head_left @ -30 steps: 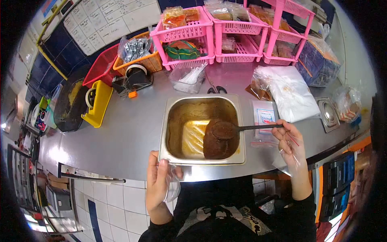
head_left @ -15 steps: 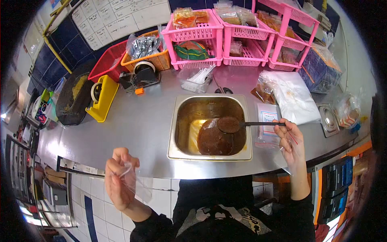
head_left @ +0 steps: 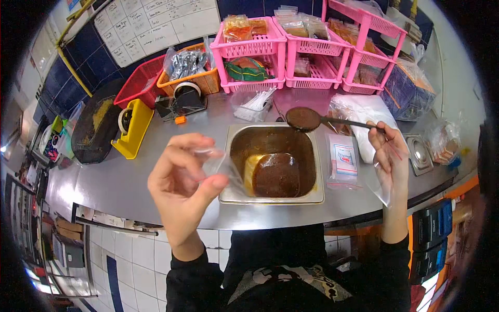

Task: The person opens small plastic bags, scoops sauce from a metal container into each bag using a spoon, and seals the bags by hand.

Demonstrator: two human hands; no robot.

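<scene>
My left hand (head_left: 178,195) is raised at the left of a steel pan (head_left: 317,195), with its thumb and fingers around a small clear plastic bag (head_left: 228,171). Thick brown sauce (head_left: 275,177) covers part of the pan's bottom. In my right hand (head_left: 389,151) is the handle of a black serving spoon (head_left: 303,119). Its round bowl, filled with brown sauce, is above the pan's far right rim. Another clear plastic piece (head_left: 383,190) hangs from my right palm, with a red line on it.
A packet of zip bags (head_left: 344,158) lies right of the pan, near a stack of white plastic (head_left: 371,112). Pink racks (head_left: 252,47) with filled sachets stand behind. A tub of white sticks (head_left: 254,106) and a yellow tape dispenser (head_left: 133,130) are on the steel counter (head_left: 171,171).
The spoon has risen out of the pan with sauce in its bowl. My left hand has moved up and right, bringing the bag to the pan's left edge.
</scene>
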